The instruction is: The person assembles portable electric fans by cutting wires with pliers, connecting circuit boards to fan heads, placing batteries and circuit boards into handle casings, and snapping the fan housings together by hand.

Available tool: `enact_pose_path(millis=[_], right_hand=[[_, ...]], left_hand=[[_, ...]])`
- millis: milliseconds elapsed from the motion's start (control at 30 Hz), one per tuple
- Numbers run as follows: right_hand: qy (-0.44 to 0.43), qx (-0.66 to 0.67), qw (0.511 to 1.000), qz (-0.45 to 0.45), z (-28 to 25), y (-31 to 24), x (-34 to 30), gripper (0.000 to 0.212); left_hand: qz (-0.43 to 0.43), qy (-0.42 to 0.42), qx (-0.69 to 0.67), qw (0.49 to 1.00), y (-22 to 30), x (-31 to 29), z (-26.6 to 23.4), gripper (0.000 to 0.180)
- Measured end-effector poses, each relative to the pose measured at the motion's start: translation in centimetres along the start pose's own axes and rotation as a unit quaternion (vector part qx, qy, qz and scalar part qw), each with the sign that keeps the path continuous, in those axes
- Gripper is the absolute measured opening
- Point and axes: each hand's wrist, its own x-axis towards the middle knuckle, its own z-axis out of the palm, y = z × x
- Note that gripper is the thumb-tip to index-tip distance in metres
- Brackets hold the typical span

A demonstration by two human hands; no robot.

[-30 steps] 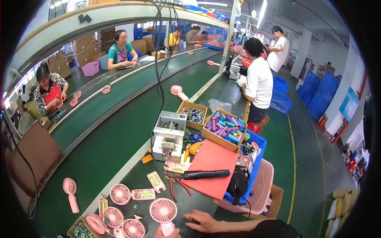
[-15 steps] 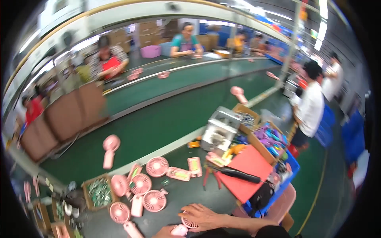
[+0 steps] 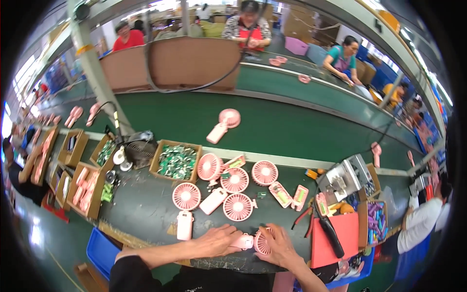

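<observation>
At the near edge of the workbench, a pink hand-held fan (image 3: 261, 242) lies between my two hands. My left hand (image 3: 218, 242) is closed around its handle, whose pale end shows past the fingers. My right hand (image 3: 280, 247) grips the round, slatted fan head, thumb and fingers at its sides. Just beyond my hands are several more pink fans, among them a round fan head (image 3: 238, 207) and a fan with its white-pink handle (image 3: 185, 225) toward me. Two opened pink handle shells (image 3: 280, 193) with green inside lie to their right.
A cardboard box of green circuit boards (image 3: 176, 162) stands behind the fans. At right are red-handled pliers (image 3: 303, 217), a black tool (image 3: 332, 237) on a red sheet (image 3: 318, 248), and a clear-sided machine (image 3: 339, 180). A green conveyor belt (image 3: 292, 131) runs beyond; co-workers sit across it.
The view has swung left, bringing the boxes at left and both my forearms into sight. My hands stay on the same fan; the right hand now grips the head from its right side.
</observation>
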Motion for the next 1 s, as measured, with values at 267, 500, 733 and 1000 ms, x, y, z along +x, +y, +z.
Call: enact_pose_path(millis=[267,500,733,1000], right_hand=[[-0.062,-0.104,0.989,-0.081,-0.9,1.5,1.8,0.081],[-0.091,-0.123,0.985,-0.083,-2.1,1.6,3.2,0.079],[-0.116,-0.101,0.986,-0.069,-2.4,1.1,3.0,0.084],[-0.15,-0.114,0.979,-0.08,-3.1,0.4,4.1,0.077]], left_hand=[[-0.074,0.01,0.014,0.997,-0.3,1.6,0.9,0.036],[-0.089,-0.002,0.021,0.996,-0.5,2.5,-0.2,0.037],[-0.107,0.009,-0.003,0.994,-0.4,2.5,0.5,0.032],[-0.084,0.003,0.058,0.995,0.2,1.9,1.2,0.028]])
